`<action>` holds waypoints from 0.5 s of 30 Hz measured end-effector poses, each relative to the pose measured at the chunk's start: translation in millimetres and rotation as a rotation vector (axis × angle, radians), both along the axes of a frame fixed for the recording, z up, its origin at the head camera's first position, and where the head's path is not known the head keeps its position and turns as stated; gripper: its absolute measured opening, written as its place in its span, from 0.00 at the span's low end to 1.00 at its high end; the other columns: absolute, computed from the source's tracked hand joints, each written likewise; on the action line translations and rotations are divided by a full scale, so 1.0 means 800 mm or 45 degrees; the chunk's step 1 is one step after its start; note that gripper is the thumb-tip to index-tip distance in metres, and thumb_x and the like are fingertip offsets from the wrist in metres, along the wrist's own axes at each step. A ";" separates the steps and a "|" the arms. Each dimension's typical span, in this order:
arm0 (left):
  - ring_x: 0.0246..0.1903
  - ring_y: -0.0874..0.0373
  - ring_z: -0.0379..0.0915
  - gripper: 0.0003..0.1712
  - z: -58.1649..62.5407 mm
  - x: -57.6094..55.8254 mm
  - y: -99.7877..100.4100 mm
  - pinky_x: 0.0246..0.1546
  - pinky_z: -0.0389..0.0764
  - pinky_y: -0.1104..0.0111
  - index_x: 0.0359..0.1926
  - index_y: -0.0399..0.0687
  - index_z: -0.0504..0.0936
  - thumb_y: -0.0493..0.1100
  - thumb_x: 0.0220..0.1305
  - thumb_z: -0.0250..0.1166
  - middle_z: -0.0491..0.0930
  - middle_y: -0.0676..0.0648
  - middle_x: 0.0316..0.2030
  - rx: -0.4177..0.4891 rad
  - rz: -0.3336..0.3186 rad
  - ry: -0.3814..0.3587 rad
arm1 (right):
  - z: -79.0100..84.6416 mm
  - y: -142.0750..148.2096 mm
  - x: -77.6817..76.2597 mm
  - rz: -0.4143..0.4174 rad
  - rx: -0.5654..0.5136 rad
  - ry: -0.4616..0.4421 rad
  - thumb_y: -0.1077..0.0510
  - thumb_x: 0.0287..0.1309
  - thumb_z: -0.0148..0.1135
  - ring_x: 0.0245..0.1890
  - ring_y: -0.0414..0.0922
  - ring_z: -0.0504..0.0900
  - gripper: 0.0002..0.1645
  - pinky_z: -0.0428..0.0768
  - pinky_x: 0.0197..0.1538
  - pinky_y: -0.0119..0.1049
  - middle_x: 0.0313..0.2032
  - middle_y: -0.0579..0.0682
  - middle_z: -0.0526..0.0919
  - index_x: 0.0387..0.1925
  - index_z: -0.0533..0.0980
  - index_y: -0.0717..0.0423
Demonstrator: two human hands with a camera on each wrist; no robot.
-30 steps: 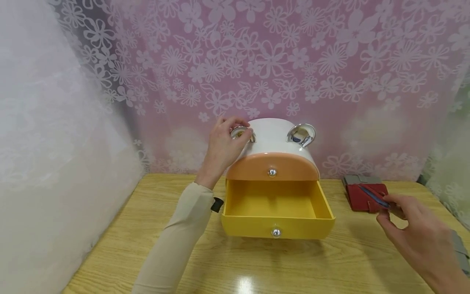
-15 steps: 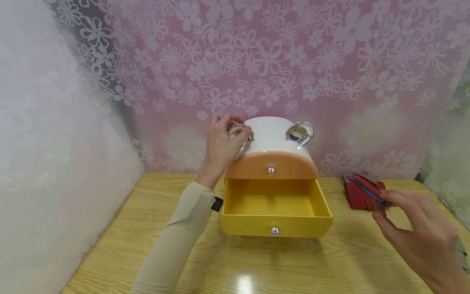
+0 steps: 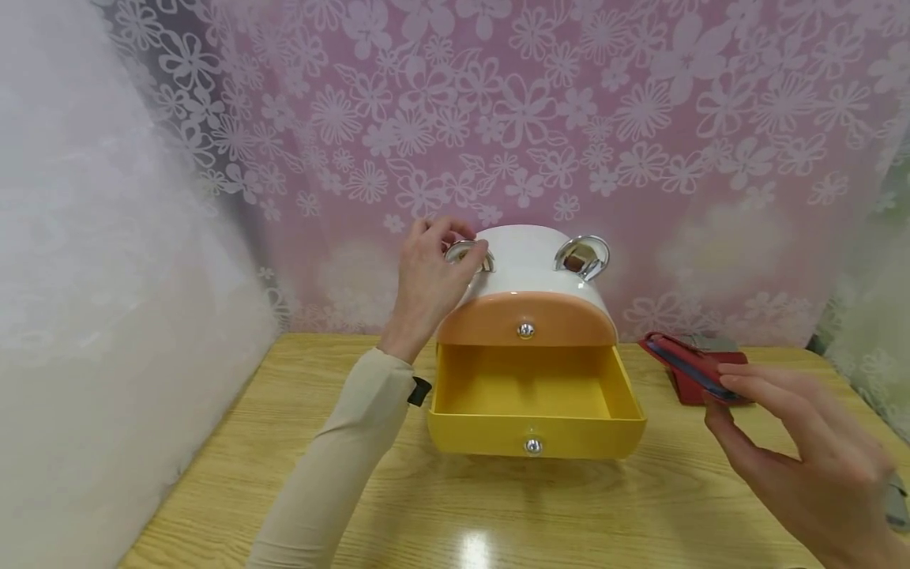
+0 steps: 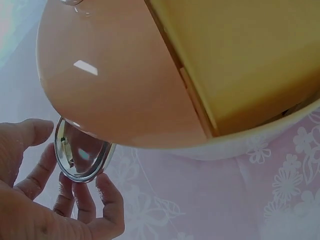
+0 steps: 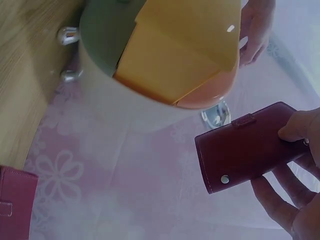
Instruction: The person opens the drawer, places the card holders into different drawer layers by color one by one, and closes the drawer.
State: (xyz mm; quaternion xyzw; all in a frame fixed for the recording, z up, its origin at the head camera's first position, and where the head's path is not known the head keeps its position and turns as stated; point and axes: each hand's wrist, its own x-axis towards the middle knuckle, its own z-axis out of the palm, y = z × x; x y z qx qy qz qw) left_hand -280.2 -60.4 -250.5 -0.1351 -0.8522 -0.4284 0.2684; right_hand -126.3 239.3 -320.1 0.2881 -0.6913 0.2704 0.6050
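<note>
A small drawer box [image 3: 526,257] with a white rounded body and two silver ears stands on the table. Its yellow lower drawer [image 3: 490,436] is pulled out with nothing inside; the orange upper drawer [image 3: 483,325] is closed. My left hand [image 3: 430,276] holds the box's left silver ear [image 4: 82,150], fingers curled around its rim. To the right of the box, my right hand [image 3: 810,454] pinches a dark red snap wallet [image 5: 245,150] between thumb and fingers, raised above the table and tilted.
Behind the held wallet, another red wallet [image 3: 688,392] lies on the wooden table [image 3: 341,506], with a grey wallet [image 3: 720,341] behind it. A grey item [image 3: 896,499] shows at the right edge. Flowered pink cloth [image 3: 526,118] hangs behind the box.
My right hand has lifted the dark red wallet off the pile and moved it left toward the box. The left hand stays on the ear.
</note>
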 end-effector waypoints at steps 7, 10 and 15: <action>0.45 0.53 0.72 0.10 0.004 -0.003 0.000 0.45 0.75 0.63 0.41 0.50 0.85 0.51 0.69 0.66 0.77 0.46 0.42 -0.017 0.025 -0.006 | 0.004 -0.022 -0.005 0.096 -0.046 0.070 0.46 0.66 0.66 0.48 0.33 0.86 0.27 0.75 0.60 0.19 0.34 0.62 0.88 0.33 0.82 0.71; 0.44 0.53 0.71 0.10 0.005 -0.004 0.000 0.45 0.74 0.63 0.41 0.50 0.85 0.51 0.68 0.67 0.77 0.46 0.41 -0.019 0.028 -0.014 | 0.006 -0.031 -0.005 0.109 -0.029 0.047 0.45 0.67 0.65 0.48 0.31 0.84 0.28 0.74 0.61 0.19 0.33 0.63 0.87 0.32 0.82 0.71; 0.44 0.53 0.70 0.10 0.004 -0.006 0.002 0.44 0.72 0.63 0.40 0.52 0.85 0.51 0.67 0.68 0.76 0.47 0.41 -0.027 0.041 -0.038 | 0.003 -0.040 -0.011 0.142 0.014 0.009 0.45 0.68 0.64 0.46 0.32 0.84 0.28 0.73 0.62 0.19 0.33 0.63 0.87 0.32 0.82 0.70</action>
